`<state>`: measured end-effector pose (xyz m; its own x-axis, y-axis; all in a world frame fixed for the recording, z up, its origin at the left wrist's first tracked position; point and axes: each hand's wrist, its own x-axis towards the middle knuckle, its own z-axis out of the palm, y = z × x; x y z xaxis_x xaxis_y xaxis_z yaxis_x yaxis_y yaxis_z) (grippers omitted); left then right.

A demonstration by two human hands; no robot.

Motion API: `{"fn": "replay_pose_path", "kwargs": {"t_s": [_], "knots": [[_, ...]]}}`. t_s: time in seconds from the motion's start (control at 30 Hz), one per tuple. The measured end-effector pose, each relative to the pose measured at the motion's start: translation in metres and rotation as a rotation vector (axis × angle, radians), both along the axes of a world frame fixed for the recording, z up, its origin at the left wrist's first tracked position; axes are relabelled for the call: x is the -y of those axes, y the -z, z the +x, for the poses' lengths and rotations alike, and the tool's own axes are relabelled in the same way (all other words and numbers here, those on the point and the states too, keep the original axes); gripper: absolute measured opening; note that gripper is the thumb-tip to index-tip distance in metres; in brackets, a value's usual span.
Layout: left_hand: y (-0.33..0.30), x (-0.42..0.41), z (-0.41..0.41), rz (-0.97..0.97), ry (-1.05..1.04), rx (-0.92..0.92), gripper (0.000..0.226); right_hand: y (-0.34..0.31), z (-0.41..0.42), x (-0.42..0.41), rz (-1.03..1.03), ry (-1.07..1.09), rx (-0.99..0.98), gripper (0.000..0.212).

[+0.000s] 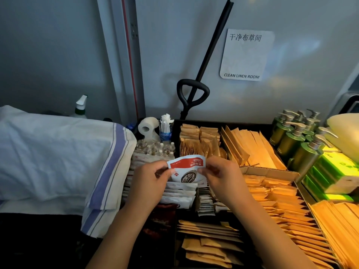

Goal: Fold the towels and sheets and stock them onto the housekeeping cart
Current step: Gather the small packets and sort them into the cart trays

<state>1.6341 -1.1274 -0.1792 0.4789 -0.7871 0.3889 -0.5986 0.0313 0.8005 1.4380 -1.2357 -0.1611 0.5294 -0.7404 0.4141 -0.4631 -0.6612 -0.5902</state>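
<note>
Both hands are up over the middle of the cart tray [175,133], sharing one coffee sachet [186,167] between them. The left hand [149,178] pinches its left edge with thumb and curled fingers; the right hand [218,172] pinches the right edge the same way. The sachet is white with a red band and a coffee-bean picture, held just above a row of similar white sachets [179,193] standing on edge in their compartment.

The folded linen [58,154] sits on the left, a white stack with a blue stripe [110,164] running down its near end, its corner hanging right beside the sachet compartment and close to the left forearm.

Behind the sachets stand small clear bottles [155,148], a toilet roll [148,126] and a water bottle [166,131]. To the right the compartments are packed with brown paper packets [272,193], some upright, some lying in overlapping rows. Green pump bottles [291,136] cluster at the far right, with green boxes [334,171] just in front of them. A spray bottle [80,106] pokes up behind the linen. A black handle [192,94] leans against the door, near a sign [245,55] reading CLEAN LINEN ROOM.
</note>
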Motion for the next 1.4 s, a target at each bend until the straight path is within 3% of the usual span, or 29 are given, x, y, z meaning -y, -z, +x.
{"fn": "replay_pose_path", "kwargs": {"t_s": [0.1,0.23,0.37,0.47,0.63,0.77,0.87,1.03,1.4], "knots": [[-0.003,0.000,0.005,0.036,-0.022,0.050,0.010,0.002,-0.001,-0.001,0.055,-0.001,0.072,0.004],[-0.004,-0.006,0.020,0.157,-0.023,0.146,0.011,0.010,0.007,-0.008,0.153,-0.041,-0.009,0.003],[-0.003,-0.013,0.025,0.164,-0.034,0.218,0.010,0.009,0.010,-0.008,0.139,-0.092,-0.040,0.021],[-0.006,-0.016,0.029,0.089,-0.051,0.242,0.016,0.009,0.011,-0.010,0.203,-0.130,-0.003,0.002],[-0.005,-0.011,0.027,0.303,-0.035,0.330,0.005,0.010,0.019,-0.011,0.242,-0.092,-0.145,0.010],[-0.004,-0.017,0.025,0.156,-0.045,0.272,0.025,0.000,0.016,-0.014,0.045,-0.007,-0.124,0.008],[-0.005,-0.018,0.023,0.060,-0.030,0.254,0.025,-0.009,0.018,-0.014,-0.021,-0.096,-0.100,0.012],[-0.003,-0.012,0.012,0.073,-0.024,0.261,0.014,-0.001,0.025,-0.010,0.011,-0.139,-0.207,0.001],[-0.001,-0.011,0.015,0.289,-0.006,0.303,0.017,0.007,0.030,-0.007,-0.004,-0.227,-0.292,0.020]]}}
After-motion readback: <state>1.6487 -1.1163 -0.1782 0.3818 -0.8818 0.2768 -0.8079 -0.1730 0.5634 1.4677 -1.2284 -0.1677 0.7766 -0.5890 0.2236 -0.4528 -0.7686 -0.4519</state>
